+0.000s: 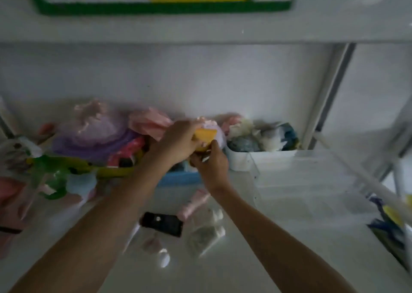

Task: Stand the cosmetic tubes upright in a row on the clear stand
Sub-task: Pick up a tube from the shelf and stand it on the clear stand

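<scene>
Both my hands meet above the back of the white table. My left hand (178,143) grips a yellow tube (206,136) by its flat end. My right hand (211,163) holds the same tube's lower end from below. The clear stand (301,181) lies on the table to the right, with nothing on it. Near me, several tubes lie flat: a pink tube (194,203), a black tube (162,223), a clear-and-white tube (207,234) and a small pale tube (160,252). The picture is blurred.
A white bin (260,159) of crumpled bags stands behind the stand. A blue tray (178,179) and a yellow tray (111,170) hold packets at back left. Purple and pink bags (95,132) pile up there. A white shelf post (327,96) rises at right.
</scene>
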